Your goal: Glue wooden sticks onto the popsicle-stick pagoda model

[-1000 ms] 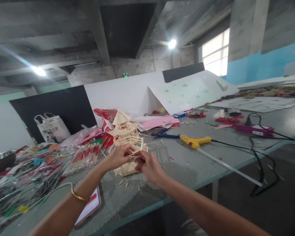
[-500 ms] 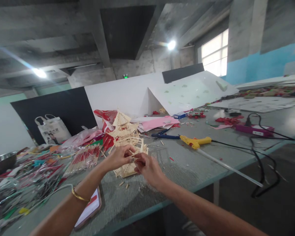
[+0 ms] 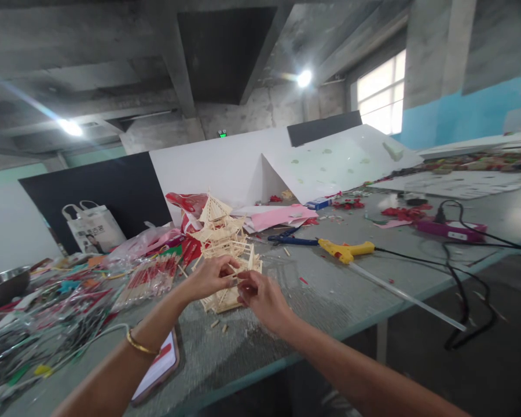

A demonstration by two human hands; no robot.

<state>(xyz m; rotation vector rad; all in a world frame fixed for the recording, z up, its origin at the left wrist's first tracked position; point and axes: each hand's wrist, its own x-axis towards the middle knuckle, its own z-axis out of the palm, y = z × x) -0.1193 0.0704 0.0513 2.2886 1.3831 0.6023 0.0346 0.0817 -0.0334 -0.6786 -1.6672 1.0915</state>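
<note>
The stick-built pagoda (image 3: 226, 248) is standing on the worktop (image 3: 321, 304), probably light, stiff and easily snapped, so wanting a hold low at its base (image 3: 226, 302), while the left hand (image 3: 212, 278) and right hand (image 3: 264, 296) are resting before it, grip curled, whether pinching anything I cannot tell.

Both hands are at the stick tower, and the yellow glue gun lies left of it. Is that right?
Not quite: the head view shows the yellow glue gun right of the stick tower. The left hand and right hand are at the stick tower, as stated.
</note>
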